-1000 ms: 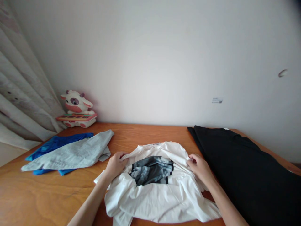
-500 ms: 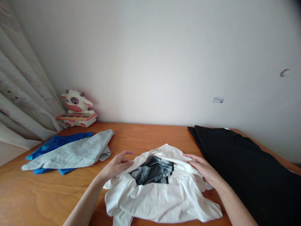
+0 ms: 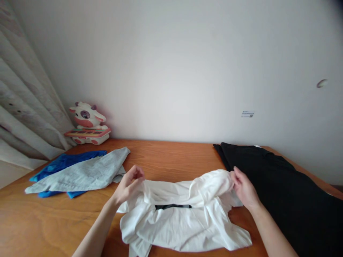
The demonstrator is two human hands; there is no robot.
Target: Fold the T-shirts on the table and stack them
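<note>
A crumpled white shirt [image 3: 184, 228] lies on the wooden table in front of me. My left hand [image 3: 131, 184] pinches its far edge at the left corner. At the right corner my right hand [image 3: 242, 187] has its fingers closed on the same edge. The far edge is lifted a little and stretched between both hands. Only a thin strip of the dark print [image 3: 173, 206] shows below the raised cloth; the rest of it is covered.
To the left, a grey garment [image 3: 83, 175] lies over a blue garment [image 3: 66, 162]. Large black cloth [image 3: 284, 192] covers the table's right side. A toy cow with a keyboard [image 3: 87, 125] stands at the back left against the wall, near the curtain [image 3: 24, 96].
Both hands have closed on the shirt's far edge, lifted it and pulled it taut. The cloth now hides most of the dark print that showed before.
</note>
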